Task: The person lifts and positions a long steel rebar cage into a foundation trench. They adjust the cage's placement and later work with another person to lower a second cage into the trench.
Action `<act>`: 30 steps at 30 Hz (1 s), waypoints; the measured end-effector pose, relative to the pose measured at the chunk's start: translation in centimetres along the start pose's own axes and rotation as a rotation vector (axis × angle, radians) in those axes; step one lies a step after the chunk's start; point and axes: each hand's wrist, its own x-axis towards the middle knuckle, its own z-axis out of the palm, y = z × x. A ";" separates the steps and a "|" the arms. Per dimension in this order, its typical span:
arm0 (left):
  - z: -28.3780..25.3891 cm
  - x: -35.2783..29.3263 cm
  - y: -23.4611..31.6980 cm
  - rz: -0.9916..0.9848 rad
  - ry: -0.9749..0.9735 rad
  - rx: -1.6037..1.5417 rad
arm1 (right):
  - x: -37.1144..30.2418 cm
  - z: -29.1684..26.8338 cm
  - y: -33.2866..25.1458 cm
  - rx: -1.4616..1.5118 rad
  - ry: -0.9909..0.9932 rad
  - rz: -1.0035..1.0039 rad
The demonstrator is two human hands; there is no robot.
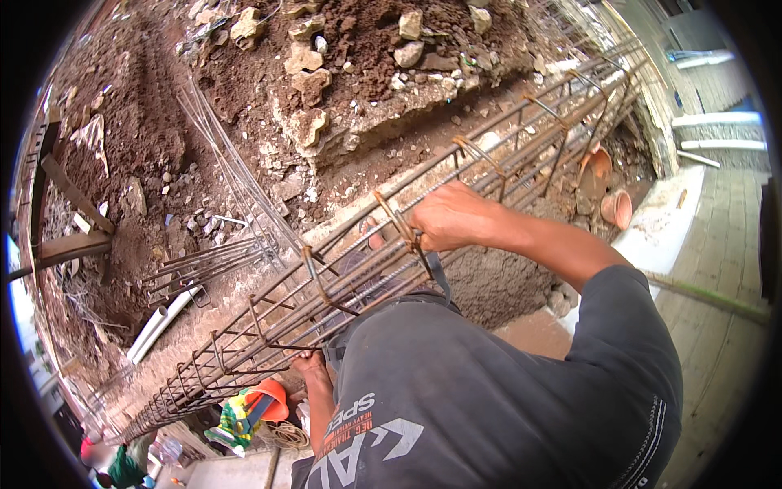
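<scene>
Holding long steel rebar cage (354, 287) with both hands (446, 216).

- I'm standing on a building site, in daylight.
- Churned brown earth (159, 143) and loose rocks (247, 29) spread out before me.
- A long rebar cage (395, 216) cuts across.
- Rods (244, 181) and white pipes (169, 320) lie about.
- Over on the right, rough boards (721, 236).
</scene>
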 end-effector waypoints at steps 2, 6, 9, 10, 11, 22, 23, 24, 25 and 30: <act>0.7 -1.8 -2.4 -0.034 0.019 -0.023 | -0.6 -1.7 2.9 -0.021 -0.016 -0.011; 1.9 -4.3 -6.5 -0.021 0.061 0.034 | -2.4 -4.7 7.2 -0.038 -0.150 0.075; 3.2 -5.7 -9.9 -0.035 0.073 0.059 | -4.4 -6.8 10.8 -0.025 -0.191 0.091; 3.7 -6.2 -11.0 -0.037 0.077 0.071 | -4.8 -7.3 12.1 0.002 -0.200 0.084; 4.1 -6.8 -12.1 -0.040 0.078 0.081 | -5.1 -7.6 13.4 0.029 -0.209 0.071; 8.3 -10.2 -23.0 0.033 0.033 0.196 | -7.3 -8.0 26.5 0.011 -0.005 -0.107; 8.8 -9.9 -24.9 0.026 0.102 0.231 | -7.6 -8.2 27.7 -0.005 -0.014 -0.092; 9.3 -9.9 -26.4 0.130 0.007 0.415 | -8.0 -8.5 28.7 -0.024 -0.045 -0.060; 9.9 -10.3 -27.5 0.068 0.013 0.238 | -8.3 -8.9 29.8 -0.019 -0.051 -0.031; 13.0 -15.0 -32.4 0.014 0.053 0.159 | -10.2 -10.4 35.1 -0.036 -0.050 -0.002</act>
